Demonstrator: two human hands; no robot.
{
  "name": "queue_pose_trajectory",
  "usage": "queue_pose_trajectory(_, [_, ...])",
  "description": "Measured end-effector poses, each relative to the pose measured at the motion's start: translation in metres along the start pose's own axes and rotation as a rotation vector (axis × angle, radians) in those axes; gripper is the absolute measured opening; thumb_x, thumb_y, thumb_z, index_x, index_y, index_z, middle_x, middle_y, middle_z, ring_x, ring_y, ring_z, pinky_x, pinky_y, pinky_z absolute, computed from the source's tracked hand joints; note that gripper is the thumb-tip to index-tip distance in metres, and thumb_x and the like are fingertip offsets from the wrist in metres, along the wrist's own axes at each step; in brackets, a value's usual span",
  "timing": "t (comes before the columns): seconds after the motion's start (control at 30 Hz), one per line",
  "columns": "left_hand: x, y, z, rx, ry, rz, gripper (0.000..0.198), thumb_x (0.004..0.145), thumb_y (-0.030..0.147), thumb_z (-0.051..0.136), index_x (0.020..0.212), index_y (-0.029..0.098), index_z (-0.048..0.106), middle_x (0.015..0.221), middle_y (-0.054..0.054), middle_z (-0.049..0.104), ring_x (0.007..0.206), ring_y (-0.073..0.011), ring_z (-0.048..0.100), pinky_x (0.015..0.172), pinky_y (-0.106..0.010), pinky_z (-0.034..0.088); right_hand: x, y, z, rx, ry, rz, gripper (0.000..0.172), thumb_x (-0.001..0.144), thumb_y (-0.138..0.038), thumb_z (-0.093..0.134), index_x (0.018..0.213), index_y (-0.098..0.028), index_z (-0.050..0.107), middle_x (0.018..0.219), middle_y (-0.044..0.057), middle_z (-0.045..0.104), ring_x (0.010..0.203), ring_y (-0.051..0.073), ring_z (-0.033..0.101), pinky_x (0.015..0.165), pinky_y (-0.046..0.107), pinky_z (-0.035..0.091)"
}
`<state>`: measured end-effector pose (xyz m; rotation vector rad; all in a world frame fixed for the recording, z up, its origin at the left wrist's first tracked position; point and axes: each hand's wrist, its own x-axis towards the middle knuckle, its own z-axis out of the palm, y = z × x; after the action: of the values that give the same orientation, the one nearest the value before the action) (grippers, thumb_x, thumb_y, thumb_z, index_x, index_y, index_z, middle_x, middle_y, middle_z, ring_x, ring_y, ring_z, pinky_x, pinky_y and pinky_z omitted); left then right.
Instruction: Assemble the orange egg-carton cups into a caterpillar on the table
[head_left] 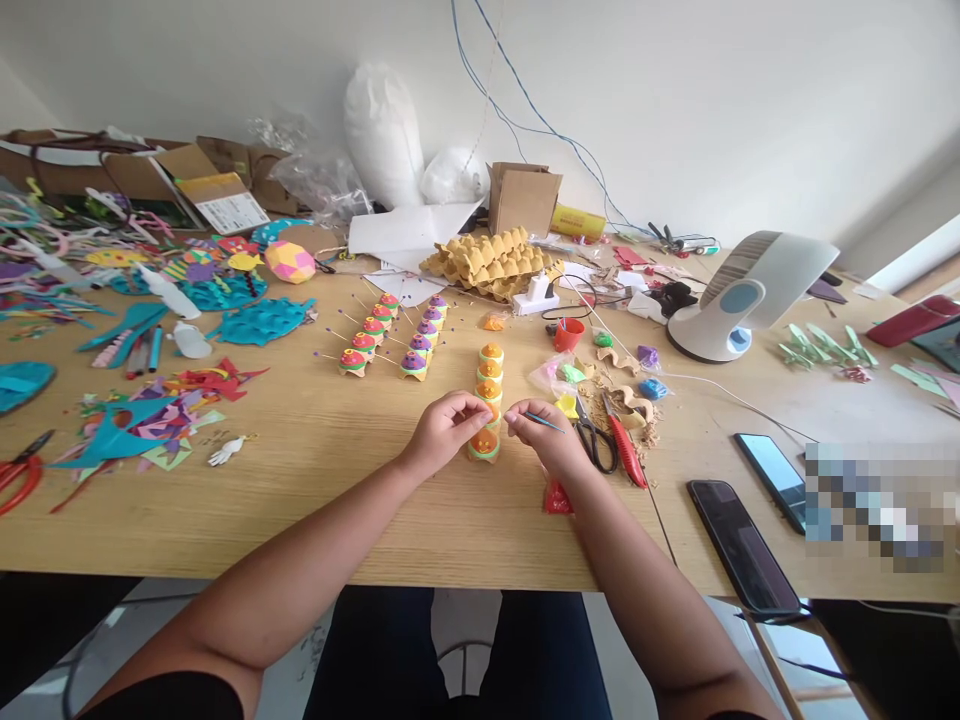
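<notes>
In the head view, a row of egg-carton cups [486, 442] dressed in orange, green and white stands upright on the table in front of me. My left hand [448, 432] is closed in a pinch at the row's left side; whatever lies between its fingertips is too small to name. On the other side, my right hand [546, 436] is closed around a thin blue stick [545, 422], its thumb and forefinger pinched together near the cups. Two similar rows stand farther back: a red and green one [363, 342] and a purple and yellow one [423, 342], with thin pins sticking out.
Black-handled scissors [598, 442], a red craft knife [626, 452] and bags of coloured clay lie right of my hand. Two phones [742, 545] rest near the front edge. A white fan [739, 300] stands behind them. Paper scraps [161, 415] spread at left; yellow egg trays [491, 262] sit behind.
</notes>
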<state>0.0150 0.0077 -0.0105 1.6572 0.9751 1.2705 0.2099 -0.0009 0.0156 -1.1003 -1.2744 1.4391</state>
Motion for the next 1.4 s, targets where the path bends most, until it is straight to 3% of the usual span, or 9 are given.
queue_pose_trajectory(0.23, [0.000,0.000,0.001,0.036,-0.003,0.022,0.024,0.093,0.041,0.066,0.091,0.018,0.073,0.089,-0.005,0.068,0.081,-0.0151,0.062,0.071,-0.025,0.048,0.001,-0.001,0.000,-0.072,0.027,0.002,0.044,0.080,-0.061,0.069,0.072,-0.018,0.067,0.055,-0.002,0.054,0.051,0.009,0.036,0.051,0.027,0.024])
queue_pose_trajectory(0.33, [0.000,0.001,0.001,0.042,0.008,0.031,0.024,0.094,0.040,0.064,0.094,0.018,0.074,0.090,-0.005,0.069,0.083,-0.0159,0.063,0.072,-0.025,0.049,0.001,-0.002,-0.001,-0.147,0.035,-0.034,0.055,0.083,-0.067,0.063,0.057,-0.020,0.054,0.049,-0.004,0.043,0.049,0.010,0.032,0.051,0.028,0.023])
queue_pose_trajectory(0.43, [0.000,0.001,0.001,0.052,0.015,0.039,0.023,0.094,0.039,0.064,0.093,0.018,0.073,0.090,-0.005,0.068,0.081,-0.0152,0.062,0.070,-0.025,0.049,0.001,-0.002,0.000,-0.123,0.054,-0.044,0.056,0.081,-0.068,0.066,0.056,-0.021,0.047,0.050,-0.005,0.040,0.050,0.009,0.030,0.052,0.028,0.022])
queue_pose_trajectory(0.57, [0.000,0.002,0.001,0.060,0.012,0.029,0.021,0.091,0.038,0.068,0.089,0.018,0.071,0.088,-0.004,0.068,0.076,-0.0136,0.061,0.068,-0.024,0.048,-0.001,-0.001,0.001,-0.039,0.074,-0.035,0.043,0.074,-0.057,0.078,0.072,-0.020,0.056,0.059,-0.005,0.048,0.056,0.009,0.036,0.054,0.026,0.026])
queue_pose_trajectory(0.7, [0.000,0.003,0.001,0.069,0.023,0.020,0.019,0.086,0.036,0.073,0.086,0.018,0.069,0.083,-0.002,0.067,0.071,-0.0122,0.059,0.065,-0.024,0.047,0.002,0.002,0.000,-0.045,0.059,-0.046,0.040,0.067,-0.048,0.086,0.074,-0.019,0.060,0.067,-0.004,0.057,0.062,0.010,0.045,0.060,0.025,0.034])
queue_pose_trajectory(0.97, [-0.001,0.001,0.003,0.137,0.023,0.078,0.016,0.090,0.034,0.068,0.092,0.019,0.072,0.088,-0.004,0.067,0.072,-0.0127,0.060,0.064,-0.024,0.047,0.006,0.010,-0.003,-0.128,0.000,-0.053,0.030,0.075,-0.046,0.080,0.083,-0.018,0.071,0.076,0.003,0.072,0.070,0.014,0.060,0.070,0.027,0.045])
queue_pose_trajectory(1.1, [0.000,-0.001,0.003,0.181,0.031,0.118,0.017,0.093,0.033,0.063,0.096,0.019,0.072,0.090,-0.004,0.067,0.073,-0.0128,0.059,0.065,-0.024,0.047,0.007,0.010,-0.003,-0.268,0.026,-0.090,0.030,0.081,-0.049,0.073,0.076,-0.019,0.071,0.071,0.003,0.071,0.064,0.013,0.055,0.063,0.026,0.041])
queue_pose_trajectory(1.23, [0.000,-0.003,0.001,0.205,0.031,0.130,0.019,0.095,0.036,0.061,0.096,0.019,0.071,0.089,-0.004,0.066,0.076,-0.0137,0.059,0.065,-0.025,0.047,0.006,0.008,-0.003,-0.403,0.036,-0.105,0.045,0.087,-0.056,0.062,0.061,-0.020,0.063,0.057,0.000,0.060,0.053,0.012,0.045,0.053,0.026,0.033])
queue_pose_trajectory(1.4, [0.000,-0.004,0.000,0.202,0.038,0.127,0.020,0.097,0.036,0.058,0.098,0.020,0.070,0.095,-0.005,0.068,0.084,-0.0155,0.063,0.073,-0.026,0.050,0.006,0.008,-0.003,-0.449,0.041,-0.135,0.046,0.090,-0.057,0.057,0.062,-0.020,0.059,0.054,-0.002,0.050,0.051,0.012,0.041,0.052,0.027,0.032])
